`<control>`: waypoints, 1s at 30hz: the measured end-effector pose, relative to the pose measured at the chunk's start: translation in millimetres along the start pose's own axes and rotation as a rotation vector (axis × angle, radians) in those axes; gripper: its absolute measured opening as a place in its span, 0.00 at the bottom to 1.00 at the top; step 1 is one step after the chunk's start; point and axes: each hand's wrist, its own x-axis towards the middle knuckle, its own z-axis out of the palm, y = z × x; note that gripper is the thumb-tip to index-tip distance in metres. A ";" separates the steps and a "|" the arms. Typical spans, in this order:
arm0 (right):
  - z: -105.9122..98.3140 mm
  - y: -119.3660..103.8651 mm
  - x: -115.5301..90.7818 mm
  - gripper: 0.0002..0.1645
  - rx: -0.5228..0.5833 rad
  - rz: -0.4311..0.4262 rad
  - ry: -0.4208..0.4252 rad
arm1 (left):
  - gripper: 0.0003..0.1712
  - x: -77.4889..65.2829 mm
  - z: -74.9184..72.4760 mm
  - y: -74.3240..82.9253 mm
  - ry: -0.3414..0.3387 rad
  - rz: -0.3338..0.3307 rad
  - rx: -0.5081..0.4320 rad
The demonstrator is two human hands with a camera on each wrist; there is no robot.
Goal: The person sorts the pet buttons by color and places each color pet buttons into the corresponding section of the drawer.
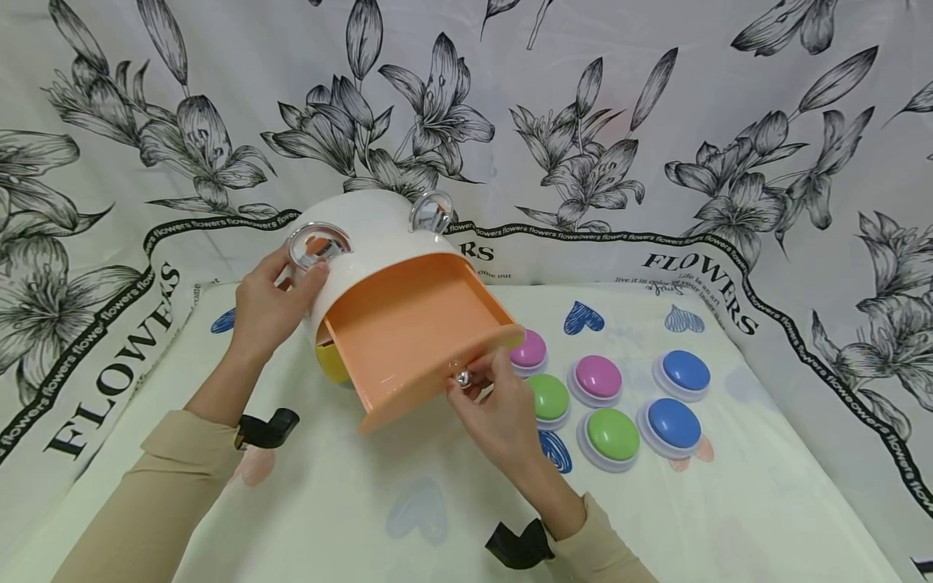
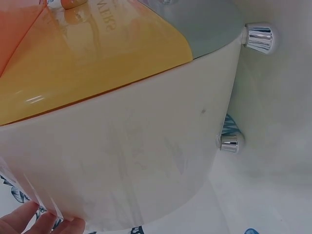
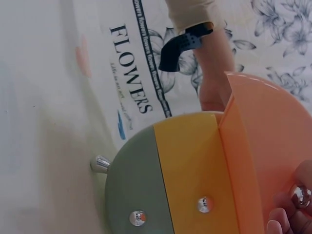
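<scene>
A small rounded white drawer chest [image 1: 379, 223] stands on the table, with two shiny chrome fittings on top. Its peach-orange top drawer [image 1: 415, 324] is pulled well out and shows a bare inside. My right hand [image 1: 503, 409] pinches the drawer's silver knob [image 1: 462, 378] between thumb and fingers. On the chest's left side, my left hand [image 1: 266, 304] grips the body beside the left chrome fitting [image 1: 317, 243], thumb toward the front. Below the orange drawer, the yellow drawer [image 3: 190, 170] and the grey-green drawer [image 3: 139, 180] are closed, each with a silver knob.
Right of the chest lie several round domed buttons with pale bases: a pink button [image 1: 599, 376], a green button [image 1: 613, 434] and a blue button [image 1: 674, 423] among them. Behind hangs a flower-printed cloth [image 1: 583, 162]. Chrome feet [image 2: 258, 38] stick out under the chest.
</scene>
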 end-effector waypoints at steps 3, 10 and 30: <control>-0.8 -0.5 -1.1 0.17 -0.005 -0.006 -0.005 | 0.35 0.0 0.0 -0.1 0.002 -0.001 0.006; -8.8 2.6 -4.7 0.18 -0.006 -0.031 -0.047 | 0.36 0.9 1.3 -2.2 0.003 -0.009 0.014; -61.8 60.6 -18.2 0.35 -0.005 0.046 -0.114 | 0.36 0.8 0.4 -0.4 -0.003 -0.020 0.009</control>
